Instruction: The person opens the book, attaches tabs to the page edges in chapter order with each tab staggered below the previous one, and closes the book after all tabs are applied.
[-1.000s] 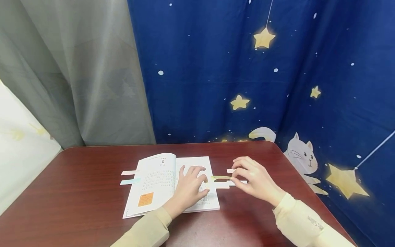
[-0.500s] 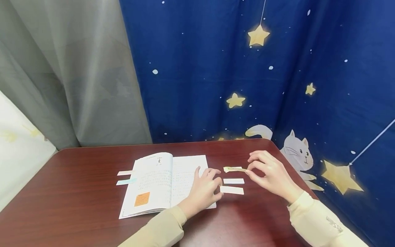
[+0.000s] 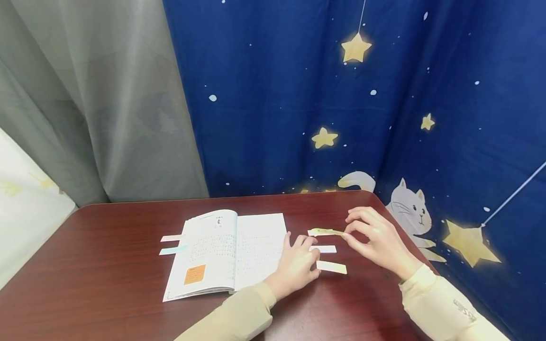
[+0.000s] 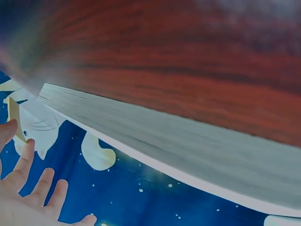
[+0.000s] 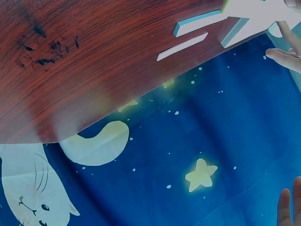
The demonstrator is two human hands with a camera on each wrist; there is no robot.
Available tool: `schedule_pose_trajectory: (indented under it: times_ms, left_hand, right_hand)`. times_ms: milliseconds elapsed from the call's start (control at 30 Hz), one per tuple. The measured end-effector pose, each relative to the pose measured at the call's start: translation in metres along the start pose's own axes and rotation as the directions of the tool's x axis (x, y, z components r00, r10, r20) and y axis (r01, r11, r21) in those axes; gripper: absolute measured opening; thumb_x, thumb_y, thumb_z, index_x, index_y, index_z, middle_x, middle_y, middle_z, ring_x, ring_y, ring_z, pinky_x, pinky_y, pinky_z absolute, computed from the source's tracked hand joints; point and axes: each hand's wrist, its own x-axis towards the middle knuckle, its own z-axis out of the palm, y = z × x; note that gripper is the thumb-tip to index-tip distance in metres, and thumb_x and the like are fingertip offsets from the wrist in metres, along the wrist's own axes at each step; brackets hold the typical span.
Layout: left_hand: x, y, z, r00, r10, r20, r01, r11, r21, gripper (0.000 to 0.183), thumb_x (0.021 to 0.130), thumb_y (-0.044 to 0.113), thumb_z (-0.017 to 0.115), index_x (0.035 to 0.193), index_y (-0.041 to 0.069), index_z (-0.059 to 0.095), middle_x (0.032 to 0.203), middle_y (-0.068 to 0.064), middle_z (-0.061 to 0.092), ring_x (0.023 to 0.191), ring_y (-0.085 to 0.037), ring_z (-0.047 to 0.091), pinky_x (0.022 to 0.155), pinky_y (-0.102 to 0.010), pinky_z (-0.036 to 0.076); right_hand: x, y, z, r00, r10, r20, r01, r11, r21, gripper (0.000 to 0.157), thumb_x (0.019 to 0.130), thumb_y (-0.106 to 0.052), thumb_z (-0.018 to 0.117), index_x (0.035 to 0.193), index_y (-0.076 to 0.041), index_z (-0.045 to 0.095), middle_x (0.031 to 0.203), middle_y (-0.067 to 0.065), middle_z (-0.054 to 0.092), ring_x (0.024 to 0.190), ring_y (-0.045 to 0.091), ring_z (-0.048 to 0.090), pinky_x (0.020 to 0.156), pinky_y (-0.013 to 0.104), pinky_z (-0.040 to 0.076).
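An open book (image 3: 260, 251) lies on the table, with a pink sticky tab (image 3: 172, 238) and a blue sticky tab (image 3: 172, 250) sticking out past its left edge. My left hand (image 3: 297, 267), at the book's right edge, pinches a pale yellow pad of sticky tabs (image 3: 332, 267) between thumb and forefinger; the same pad (image 4: 16, 117) shows in the left wrist view. To the right, my right hand (image 3: 375, 239) pinches one end of a yellow-green sticky tab (image 3: 326, 231), its other end pointing left. In the right wrist view only some of its fingers (image 5: 284, 207) show.
Beyond the left fingers lies a white pad with a blue edge (image 3: 326, 249), also seen as a blue-edged pad (image 5: 200, 22) in the right wrist view. Farther back is a pinkish pad (image 5: 182, 46), partly behind the held tab. Curtains hang behind the dark red table (image 3: 128, 237).
The right hand has moved away to the right with the yellow-green tab. My left hand has moved off the page rightward, and the pale yellow pad has shifted right and tilted.
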Motion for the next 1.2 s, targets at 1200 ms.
schedule_pose_trajectory:
  times_ms: [1200]
  left_hand:
    - [0.008,0.015,0.019,0.972,-0.042,0.232,0.004,0.987,0.162,0.025,0.065,0.044,0.068,0.081,0.025,0.065,0.104,0.004,0.051,0.103,-0.018,0.043,0.088,-0.058,0.025]
  right_hand:
    - [-0.002,0.000,0.005,1.000,0.010,0.004,-0.010,1.000,0.004,0.020,0.084,-0.032,0.054,0.072,-0.016,0.061,0.092,0.002,0.057,0.093,0.022,0.052,0.082,0.022,0.034]
